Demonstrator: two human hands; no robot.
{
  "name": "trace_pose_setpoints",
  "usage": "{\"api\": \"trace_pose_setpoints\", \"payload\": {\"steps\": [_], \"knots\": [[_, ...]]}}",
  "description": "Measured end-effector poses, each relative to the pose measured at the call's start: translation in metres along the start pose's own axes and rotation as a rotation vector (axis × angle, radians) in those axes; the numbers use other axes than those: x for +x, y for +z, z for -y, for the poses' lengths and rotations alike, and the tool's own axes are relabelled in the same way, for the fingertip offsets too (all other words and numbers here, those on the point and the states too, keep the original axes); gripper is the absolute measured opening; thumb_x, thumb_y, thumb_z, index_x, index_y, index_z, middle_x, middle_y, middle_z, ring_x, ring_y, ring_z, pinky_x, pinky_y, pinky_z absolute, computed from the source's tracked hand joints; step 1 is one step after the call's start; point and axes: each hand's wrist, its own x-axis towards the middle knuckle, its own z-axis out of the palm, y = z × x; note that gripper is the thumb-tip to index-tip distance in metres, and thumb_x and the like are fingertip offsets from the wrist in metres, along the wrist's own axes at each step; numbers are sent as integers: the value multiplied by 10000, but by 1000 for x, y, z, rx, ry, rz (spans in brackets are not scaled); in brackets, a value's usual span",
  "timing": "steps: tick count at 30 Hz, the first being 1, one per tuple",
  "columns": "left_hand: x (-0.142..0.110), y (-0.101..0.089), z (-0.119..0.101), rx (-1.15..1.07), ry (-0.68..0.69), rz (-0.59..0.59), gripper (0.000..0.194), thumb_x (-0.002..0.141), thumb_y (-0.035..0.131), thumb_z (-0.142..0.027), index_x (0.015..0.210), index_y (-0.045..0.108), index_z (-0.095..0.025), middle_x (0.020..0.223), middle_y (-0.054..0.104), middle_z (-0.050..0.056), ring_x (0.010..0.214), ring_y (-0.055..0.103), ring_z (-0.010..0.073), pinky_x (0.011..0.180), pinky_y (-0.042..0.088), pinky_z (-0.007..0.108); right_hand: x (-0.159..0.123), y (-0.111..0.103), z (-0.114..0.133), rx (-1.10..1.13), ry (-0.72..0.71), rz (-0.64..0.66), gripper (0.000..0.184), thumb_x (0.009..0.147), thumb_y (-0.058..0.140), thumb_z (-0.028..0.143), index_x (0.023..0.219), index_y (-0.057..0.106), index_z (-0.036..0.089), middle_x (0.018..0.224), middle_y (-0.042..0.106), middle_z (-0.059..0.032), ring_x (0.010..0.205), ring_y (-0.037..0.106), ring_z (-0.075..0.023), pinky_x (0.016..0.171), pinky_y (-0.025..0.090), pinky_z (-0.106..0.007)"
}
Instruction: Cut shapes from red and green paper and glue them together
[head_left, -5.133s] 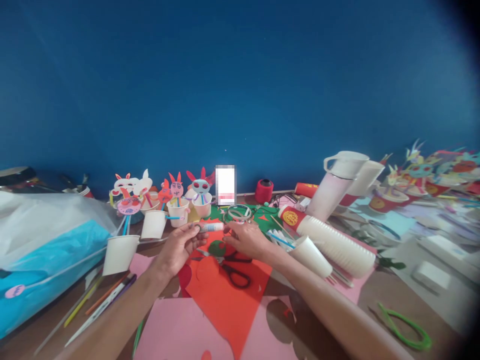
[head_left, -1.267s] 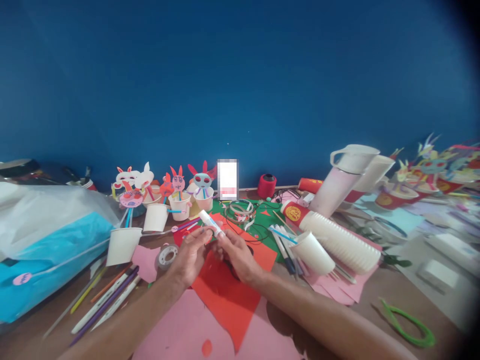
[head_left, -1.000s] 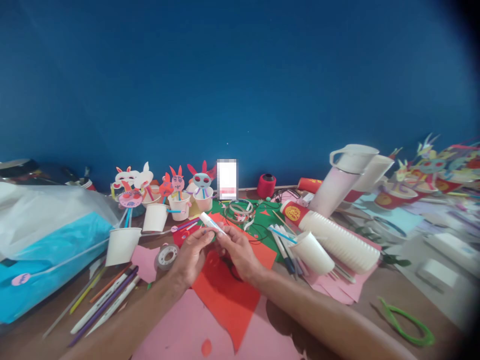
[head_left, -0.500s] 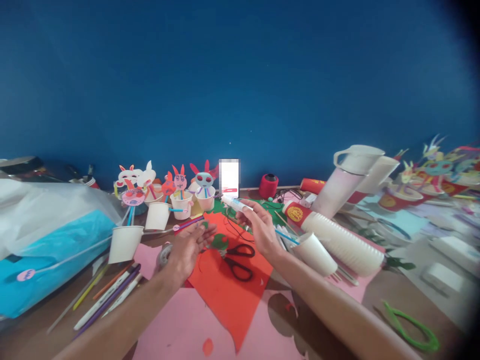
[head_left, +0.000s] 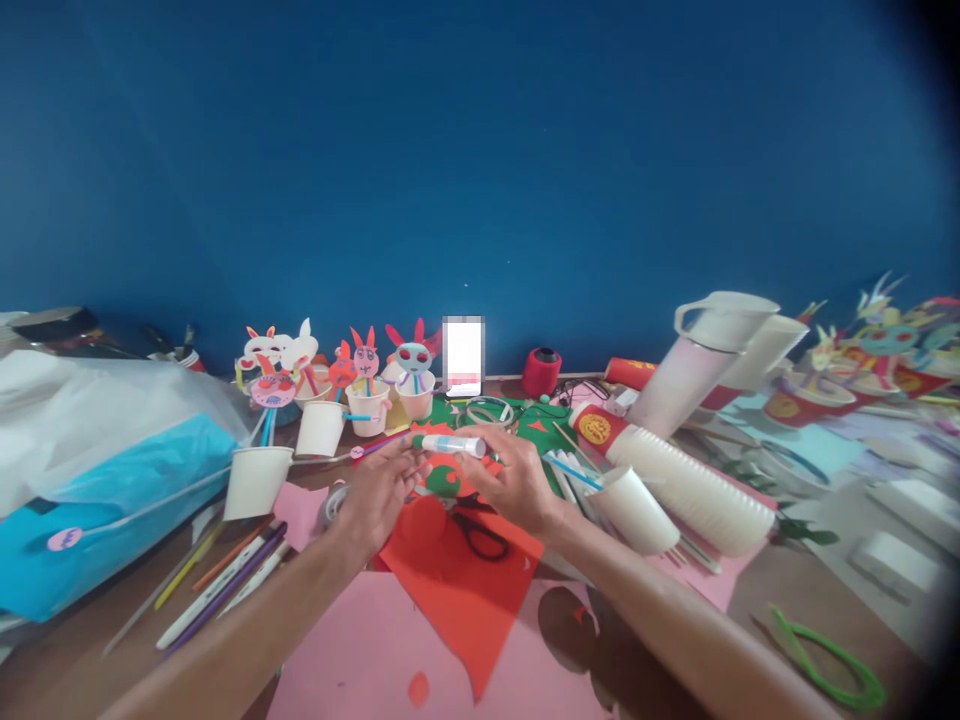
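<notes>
My right hand is closed around a white glue tube with pale blue print, held sideways above the table. The tube's left end meets a small green paper piece, pinched by the fingertips of my left hand. Below my hands is a sheet of orange paper, with black-handled scissors lying on it, their blades partly hidden. Another green paper cutout lies between my hands.
Paper cups with paper faces on sticks stand at left, beside several pens and a plastic bag. On the right are stacked cups, a pitcher and green-handled scissors. A lit screen stands at the wall.
The glue tube has come down and turned level, bringing its end to the green paper piece in my left hand. Both hands are closer together.
</notes>
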Motion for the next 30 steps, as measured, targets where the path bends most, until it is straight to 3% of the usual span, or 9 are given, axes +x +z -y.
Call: {"api": "trace_pose_setpoints", "payload": {"steps": [5,9,17,22,30], "knots": [[-7,5,-1,10,13,4,221,619,595,-56,805,659,-156,750,681,19,788,614,123,822,430,244,-1,2,-1,-42,-22,28,212,802,485,220,980,598,209,890,653,-39,792,583,-167,742,422,-258],[-10,8,-1,53,50,75,230,618,629,-102,832,675,-172,823,686,19,865,594,138,874,399,247,-2,3,-1,-57,-23,27,210,808,479,235,979,600,215,890,657,-42,807,589,-174,745,427,-269],[-12,9,1,78,63,83,305,619,577,-57,892,659,-164,919,680,33,967,565,151,953,325,281,-2,3,0,-108,-52,1,196,815,490,226,981,586,187,936,655,-54,853,597,-177,779,431,-275],[-11,8,3,126,51,105,310,645,610,-118,949,642,-169,976,666,52,1010,552,178,962,311,319,-2,2,-2,-122,-40,11,203,817,483,230,990,582,193,948,657,-60,874,595,-189,785,432,-284],[-11,7,1,107,48,102,295,629,624,-114,915,654,-177,968,671,42,996,556,154,909,358,244,-3,2,-2,-101,-17,57,216,823,484,266,1001,586,197,932,658,-71,834,604,-191,762,436,-289]]}}
